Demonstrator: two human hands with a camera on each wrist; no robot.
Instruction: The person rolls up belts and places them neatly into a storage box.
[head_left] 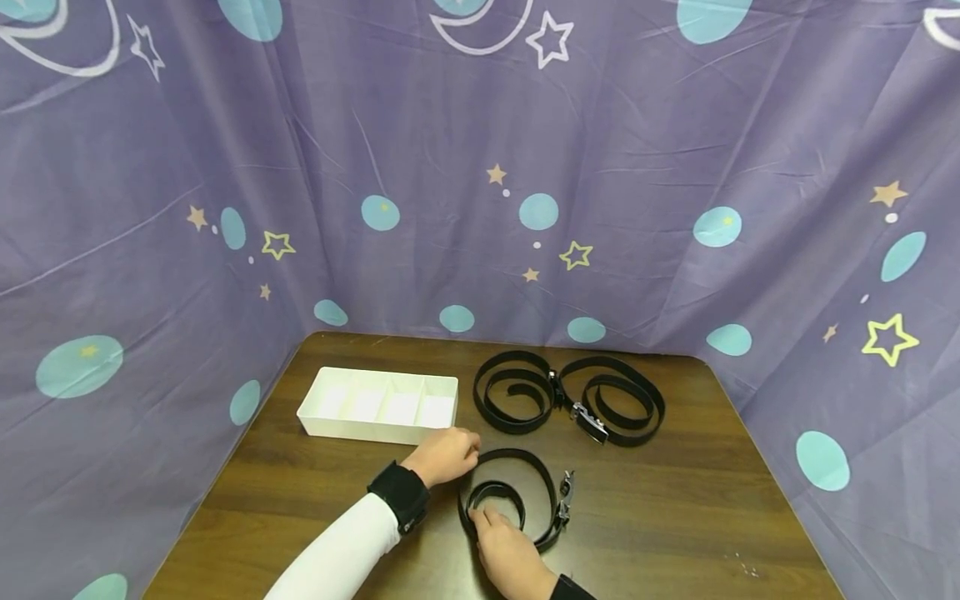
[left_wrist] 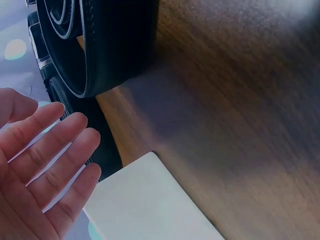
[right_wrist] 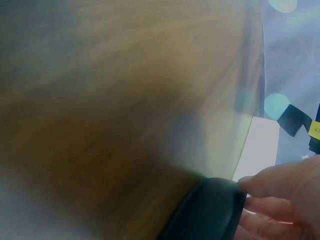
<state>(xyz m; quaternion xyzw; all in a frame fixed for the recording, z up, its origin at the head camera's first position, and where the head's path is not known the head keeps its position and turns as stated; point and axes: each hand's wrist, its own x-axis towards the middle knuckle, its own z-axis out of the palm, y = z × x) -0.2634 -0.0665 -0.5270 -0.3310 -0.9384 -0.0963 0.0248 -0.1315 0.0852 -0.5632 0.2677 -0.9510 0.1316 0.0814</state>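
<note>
A black leather belt stands on edge in a loose coil on the wooden table, with its silver buckle on the right side. My right hand pinches the belt's near left part between thumb and fingers; in the right wrist view, the dark strap meets the fingertips. My left hand is at the coil's upper left, beside the white box. Its fingers are extended and loosely spread in the left wrist view, close to the coiled strap and holding nothing.
The white box with several compartments stands at the back left. Behind the near coil lie two more coiled black belts, one on the left and one on the right, their buckles almost meeting. A patterned purple curtain surrounds the table.
</note>
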